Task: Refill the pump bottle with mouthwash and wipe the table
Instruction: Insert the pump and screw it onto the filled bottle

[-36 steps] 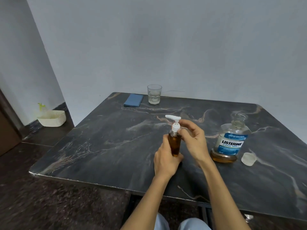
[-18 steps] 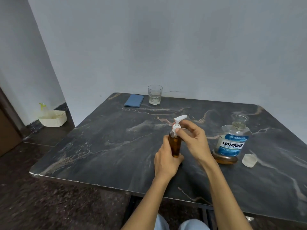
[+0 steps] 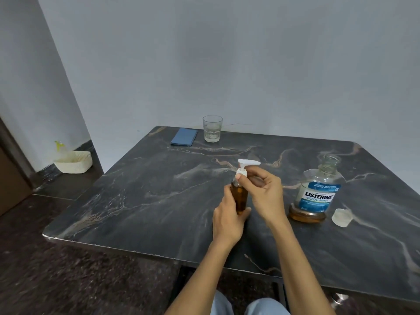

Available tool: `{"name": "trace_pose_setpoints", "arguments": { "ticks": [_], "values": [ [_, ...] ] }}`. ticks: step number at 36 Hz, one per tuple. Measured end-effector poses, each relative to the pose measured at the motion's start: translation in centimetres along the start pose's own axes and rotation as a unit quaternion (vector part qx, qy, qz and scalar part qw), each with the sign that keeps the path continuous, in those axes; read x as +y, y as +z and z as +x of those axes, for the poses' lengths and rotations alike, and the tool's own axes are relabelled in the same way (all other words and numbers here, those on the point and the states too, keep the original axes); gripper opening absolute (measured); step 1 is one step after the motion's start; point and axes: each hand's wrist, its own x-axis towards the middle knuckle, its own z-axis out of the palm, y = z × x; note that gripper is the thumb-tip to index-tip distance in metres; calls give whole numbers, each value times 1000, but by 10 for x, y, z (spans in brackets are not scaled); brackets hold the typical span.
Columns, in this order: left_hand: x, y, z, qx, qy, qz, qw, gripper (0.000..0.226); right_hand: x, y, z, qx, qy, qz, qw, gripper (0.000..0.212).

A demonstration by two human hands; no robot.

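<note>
A small amber pump bottle (image 3: 239,196) stands upright on the dark marble table (image 3: 147,201). My left hand (image 3: 228,220) grips its lower body. My right hand (image 3: 264,193) pinches the white collar of the pump head (image 3: 245,165), whose nozzle points right. To the right stands the uncapped Listerine mouthwash bottle (image 3: 317,196), with a little amber liquid at its bottom. Its clear cap (image 3: 342,217) lies on the table beside it. A folded blue cloth (image 3: 184,137) lies at the far edge.
A drinking glass (image 3: 212,128) with some water stands next to the cloth. A cream basket (image 3: 73,163) with a spray bottle sits on the floor at the left wall. A wall runs behind the table.
The pump nozzle has swung from pointing left, through pointing away, to pointing right, as my right hand turns the collar. My left hand has kept its hold.
</note>
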Motion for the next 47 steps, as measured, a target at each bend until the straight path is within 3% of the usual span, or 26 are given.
{"name": "trace_pose_setpoints", "arguments": {
  "ticks": [10, 14, 22, 26, 28, 32, 33, 36, 38, 42, 47],
  "values": [
    [-1, 2, 0, 14, 12, 7, 1000, 35, 5, 21, -10, 115, -42, -43, 992, 28],
    [3, 3, 1, 23, 2, 34, 999, 31, 14, 31, -16, 145, -73, -110, 981, 13],
    [3, 1, -1, 41, 17, -21, 999, 17, 26, 29, -23, 96, -53, -178, 978, 50],
    [6, 0, -1, 24, -31, -94, 995, 44, 30, 23, -22, 76, -33, -186, 979, 54],
    [7, -2, -2, 10, -60, -142, 988, 45, 31, 20, -25, 68, -30, -176, 982, 56],
    [7, -12, -5, -47, -27, -133, 990, 23, 37, 13, -28, 43, -13, -158, 986, 54],
    [5, -15, -4, -75, -9, -106, 991, 28, 39, 11, -29, 27, -1, -152, 988, 52],
    [2, -23, -2, -122, -14, -51, 991, 70, 44, 2, -33, -24, 36, -128, 991, 48],
    [2, -28, -3, -125, -25, -51, 991, 79, 47, -2, -35, -47, 47, -134, 989, 50],
    [-5, -36, -3, -136, -40, -67, 988, 88, 46, -6, -35, -53, 61, -126, 989, 49],
    [-9, -54, 5, -101, -23, -60, 993, 71, 47, -9, -36, -58, 97, -110, 987, 47]
  ]
}}
